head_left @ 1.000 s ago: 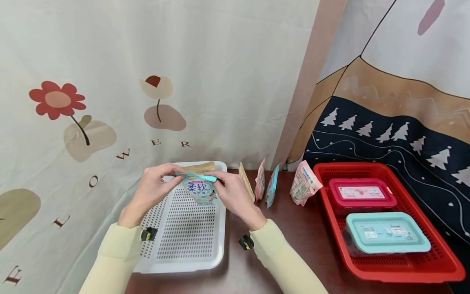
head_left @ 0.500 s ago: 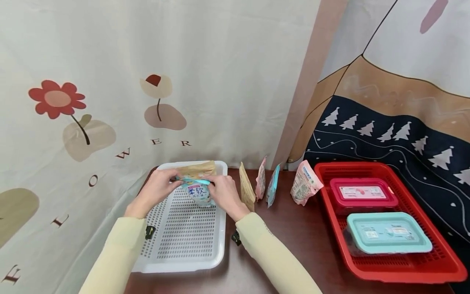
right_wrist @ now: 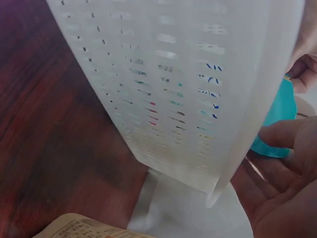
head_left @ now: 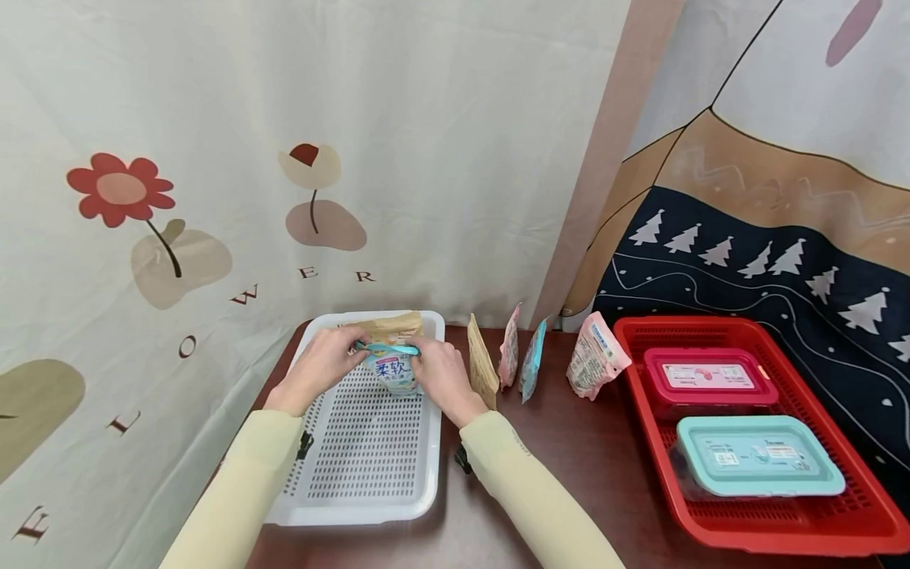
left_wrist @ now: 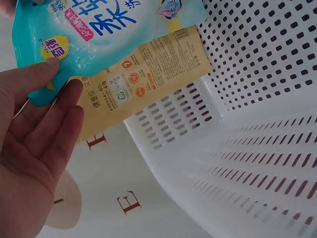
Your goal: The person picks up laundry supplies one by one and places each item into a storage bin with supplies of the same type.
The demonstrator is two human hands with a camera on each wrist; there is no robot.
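Note:
A teal laundry detergent pouch is upright in the far end of the white perforated basket. My left hand pinches its top left corner between thumb and fingers. At the top right corner, my right hand pinches the pouch too. Directly behind it stands a tan pouch, also against the basket's far end; the left wrist view shows the printed face of this tan pouch beside the teal one. Through the basket's side wall, the right wrist view catches bits of the teal print.
To the basket's right stand a tan pouch, a pink pouch, a blue pouch and a larger pink pouch. A red basket holds a pink-lidded box and a mint-lidded box. A curtain hangs behind.
Both hands have lowered the teal pouch further into the white basket, close in front of the tan pouch. The grip on its two top corners is unchanged.

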